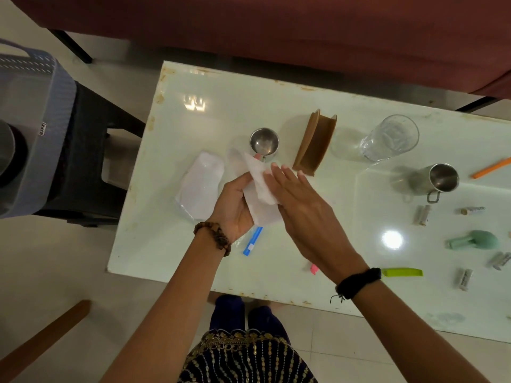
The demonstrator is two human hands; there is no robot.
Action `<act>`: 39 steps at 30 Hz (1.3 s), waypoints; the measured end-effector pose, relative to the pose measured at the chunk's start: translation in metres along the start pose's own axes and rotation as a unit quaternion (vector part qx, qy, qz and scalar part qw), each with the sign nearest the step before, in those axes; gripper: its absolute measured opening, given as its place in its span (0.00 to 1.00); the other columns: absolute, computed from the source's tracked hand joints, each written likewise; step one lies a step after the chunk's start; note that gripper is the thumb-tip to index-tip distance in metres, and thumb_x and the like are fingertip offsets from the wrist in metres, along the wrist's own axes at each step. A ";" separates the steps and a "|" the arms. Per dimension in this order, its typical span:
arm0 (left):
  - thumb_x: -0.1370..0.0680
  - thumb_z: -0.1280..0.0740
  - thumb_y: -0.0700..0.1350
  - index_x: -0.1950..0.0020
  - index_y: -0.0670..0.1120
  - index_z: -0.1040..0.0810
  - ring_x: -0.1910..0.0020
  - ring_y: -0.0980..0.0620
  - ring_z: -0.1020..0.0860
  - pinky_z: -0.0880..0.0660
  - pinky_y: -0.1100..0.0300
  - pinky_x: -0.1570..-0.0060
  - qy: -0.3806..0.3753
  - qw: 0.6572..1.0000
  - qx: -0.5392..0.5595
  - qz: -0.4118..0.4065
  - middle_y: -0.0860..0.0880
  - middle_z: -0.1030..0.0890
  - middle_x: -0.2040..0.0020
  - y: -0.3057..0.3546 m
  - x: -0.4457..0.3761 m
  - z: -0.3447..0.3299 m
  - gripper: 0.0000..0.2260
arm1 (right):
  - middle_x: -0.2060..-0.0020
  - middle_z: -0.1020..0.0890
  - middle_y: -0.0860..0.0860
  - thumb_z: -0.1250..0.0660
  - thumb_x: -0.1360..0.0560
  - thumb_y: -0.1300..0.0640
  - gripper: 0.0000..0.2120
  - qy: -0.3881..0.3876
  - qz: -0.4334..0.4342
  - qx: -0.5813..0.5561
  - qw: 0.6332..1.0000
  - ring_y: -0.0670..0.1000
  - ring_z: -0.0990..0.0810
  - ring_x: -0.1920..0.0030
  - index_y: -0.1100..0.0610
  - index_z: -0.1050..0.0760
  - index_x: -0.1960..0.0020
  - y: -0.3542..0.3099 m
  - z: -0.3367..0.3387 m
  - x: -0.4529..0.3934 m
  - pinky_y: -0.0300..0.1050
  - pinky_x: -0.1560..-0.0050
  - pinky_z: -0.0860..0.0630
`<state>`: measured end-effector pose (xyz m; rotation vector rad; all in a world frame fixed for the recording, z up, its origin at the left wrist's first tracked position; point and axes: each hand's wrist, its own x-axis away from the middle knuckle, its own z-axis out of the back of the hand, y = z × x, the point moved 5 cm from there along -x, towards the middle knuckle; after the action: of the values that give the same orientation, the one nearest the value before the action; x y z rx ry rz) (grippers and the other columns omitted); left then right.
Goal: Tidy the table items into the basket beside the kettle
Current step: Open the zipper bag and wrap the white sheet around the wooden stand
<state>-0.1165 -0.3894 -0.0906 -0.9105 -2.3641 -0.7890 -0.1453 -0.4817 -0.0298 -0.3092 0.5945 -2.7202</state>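
My left hand grips a white paper napkin above the white table. My right hand lies flat against the napkin with its fingers stretched out. A clear plastic packet lies just left of my hands. Beyond them stand a small steel cup and a brown napkin holder. A blue clip lies under my left wrist. At the far left a grey-blue basket sits on a black stool, with a dark kettle at the frame's edge.
To the right stand a drinking glass and a steel mug. An orange pencil, a green clip, a pink item, a teal object and several small wrapped pieces lie around. A maroon sofa borders the far side.
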 end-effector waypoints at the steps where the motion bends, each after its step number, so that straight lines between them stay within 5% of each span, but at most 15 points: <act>1: 0.19 0.47 0.48 0.36 0.53 0.26 0.52 0.50 0.18 0.19 0.56 0.56 0.005 1.000 -0.004 -0.002 0.46 0.17 0.47 0.001 -0.001 0.000 0.15 | 0.32 0.32 0.66 0.31 0.30 0.72 0.29 -0.007 0.008 0.005 1.000 0.67 0.33 0.32 0.67 0.36 0.31 -0.001 -0.003 0.000 0.60 0.33 0.43; 5: 0.19 0.51 0.52 0.31 0.56 0.34 0.45 0.49 0.22 0.20 0.54 0.55 0.016 1.000 -0.016 0.007 0.44 0.23 0.41 0.004 -0.004 0.001 0.17 | 0.31 0.33 0.63 0.36 0.24 0.64 0.25 -0.021 0.028 0.019 0.999 0.64 0.34 0.30 0.66 0.38 0.30 -0.002 -0.013 0.002 0.58 0.32 0.45; 12: 0.21 0.58 0.60 0.59 0.58 0.15 0.51 0.54 0.17 0.21 0.57 0.49 -0.014 0.997 -0.069 0.043 0.53 0.15 0.54 0.002 -0.004 -0.001 0.30 | 0.24 0.50 0.56 0.55 0.19 0.49 0.26 -0.082 0.027 0.013 0.996 0.55 0.54 0.23 0.58 0.53 0.24 -0.003 -0.026 0.001 0.46 0.26 0.62; 16: 0.27 0.53 0.70 0.49 0.52 0.17 0.48 0.51 0.18 0.23 0.51 0.46 0.014 0.994 -0.080 0.067 0.50 0.16 0.49 0.001 -0.008 0.008 0.32 | 0.24 0.57 0.52 0.49 0.20 0.49 0.30 -0.093 0.010 -0.023 0.995 0.49 0.59 0.24 0.55 0.60 0.25 0.000 -0.032 0.003 0.44 0.25 0.65; 18: 0.26 0.47 0.67 0.38 0.48 0.25 0.46 0.49 0.19 0.20 0.53 0.51 0.042 0.991 -0.095 0.088 0.46 0.19 0.42 -0.002 -0.011 0.012 0.29 | 0.26 0.61 0.50 0.47 0.21 0.51 0.32 -0.101 0.012 -0.020 0.995 0.49 0.62 0.24 0.56 0.62 0.25 0.001 -0.035 0.004 0.43 0.26 0.66; 20: 0.22 0.44 0.58 0.42 0.49 0.21 0.45 0.48 0.20 0.20 0.54 0.51 0.056 0.991 -0.098 0.070 0.45 0.21 0.42 -0.003 -0.012 0.011 0.19 | 0.28 0.63 0.50 0.43 0.22 0.54 0.35 -0.104 0.007 -0.015 0.994 0.50 0.62 0.24 0.56 0.64 0.26 0.004 -0.037 0.002 0.42 0.29 0.69; 22: 0.20 0.45 0.52 0.55 0.51 0.16 0.44 0.46 0.22 0.23 0.52 0.48 0.062 0.993 -0.080 0.054 0.45 0.19 0.46 -0.004 -0.012 0.006 0.18 | 0.25 0.58 0.51 0.42 0.22 0.59 0.34 -0.088 0.007 -0.010 0.996 0.51 0.56 0.23 0.56 0.61 0.25 0.007 -0.036 0.001 0.42 0.29 0.65; 27: 0.21 0.50 0.51 0.27 0.48 0.41 0.34 0.42 0.30 0.30 0.50 0.46 0.073 0.989 -0.075 0.102 0.37 0.31 0.31 -0.008 -0.020 -0.003 0.22 | 0.25 0.40 0.55 0.43 0.21 0.62 0.27 -0.060 -0.042 -0.095 0.993 0.55 0.37 0.27 0.55 0.49 0.24 0.015 -0.023 0.002 0.45 0.30 0.38; 29: 0.22 0.49 0.57 0.28 0.46 0.38 0.33 0.42 0.31 0.30 0.48 0.42 0.066 0.987 -0.104 0.105 0.38 0.30 0.32 -0.006 -0.024 -0.004 0.25 | 0.41 0.23 0.62 0.45 0.21 0.65 0.23 -0.011 -0.082 -0.178 0.981 0.57 0.23 0.44 0.56 0.39 0.27 0.020 -0.016 0.001 0.45 0.45 0.27; 31: 0.25 0.50 0.65 0.31 0.48 0.34 0.35 0.41 0.29 0.30 0.44 0.40 0.059 0.987 -0.114 0.100 0.40 0.27 0.35 -0.004 -0.027 -0.001 0.29 | 0.62 0.23 0.56 0.43 0.22 0.66 0.15 0.036 -0.179 -0.310 0.933 0.45 0.25 0.64 0.59 0.27 0.38 0.031 -0.013 0.003 0.38 0.62 0.31; 34: 0.23 0.50 0.64 0.30 0.48 0.33 0.43 0.46 0.22 0.25 0.48 0.45 0.035 0.994 -0.085 0.067 0.45 0.23 0.39 -0.002 -0.031 -0.002 0.28 | 0.67 0.20 0.47 0.42 0.24 0.69 0.15 0.092 -0.292 -0.557 0.772 0.41 0.20 0.66 0.55 0.22 0.62 0.047 -0.017 0.005 0.34 0.64 0.25; 36: 0.21 0.47 0.56 0.30 0.47 0.33 0.46 0.49 0.21 0.21 0.55 0.52 0.044 0.992 -0.114 0.028 0.46 0.22 0.40 -0.003 -0.039 -0.003 0.22 | 0.68 0.16 0.46 0.43 0.25 0.71 0.19 0.095 -0.307 -0.648 0.690 0.42 0.17 0.66 0.52 0.21 0.63 0.055 -0.019 0.004 0.34 0.65 0.21; 39: 0.22 0.38 0.44 0.33 0.43 0.31 0.48 0.46 0.21 0.20 0.59 0.57 0.107 0.979 -0.165 -0.049 0.41 0.23 0.41 0.002 -0.056 -0.006 0.18 | 0.67 0.15 0.44 0.44 0.25 0.72 0.17 0.102 -0.317 -0.685 0.648 0.44 0.16 0.64 0.54 0.23 0.57 0.061 -0.019 0.001 0.35 0.64 0.20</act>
<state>-0.0768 -0.4169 -0.1198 -0.7933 -2.1378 -1.2802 -0.1349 -0.5271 -0.0734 -0.6022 3.0134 -2.1113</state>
